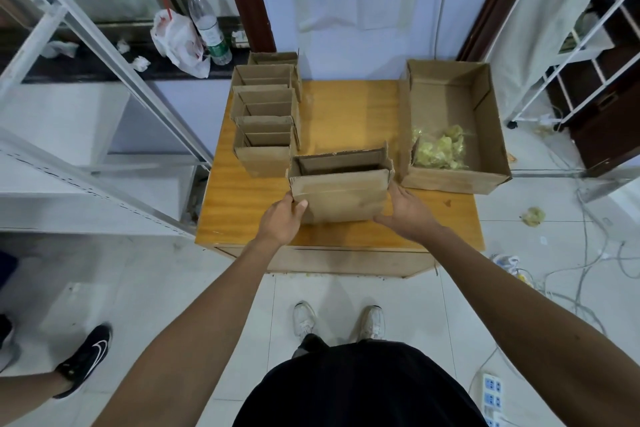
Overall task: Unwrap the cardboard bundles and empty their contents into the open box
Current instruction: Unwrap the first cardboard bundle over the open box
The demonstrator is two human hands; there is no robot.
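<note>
From the head camera, one cardboard bundle (pixel 341 196) stands at the near middle of the bench (pixel 343 114), its open top facing up and the inside dark, so what it holds cannot be made out. The left grip (pixel 282 218) holds the bundle's lower left corner, thumb pressed on the front face and fingers round the side. The right grip (pixel 407 210) lies against the bundle's right side. Whether its fingers curl behind the cardboard cannot be told.

The open box (pixel 450 180) sits just beside the bundle to the right, with a small heap of yellowish packets (pixel 438 147) in its near end. A row of more bundles (pixel 265 128) waits along the bench's left side.

The step in hand looks to be taking up this bundle to empty it. To do it well, keep both sides squeezed evenly so the loose flaps do not spring apart. Carry it right over the box's near wall before tipping, then turn the open top down towards the bare far end, so nothing drops on the bench or floor.
</note>
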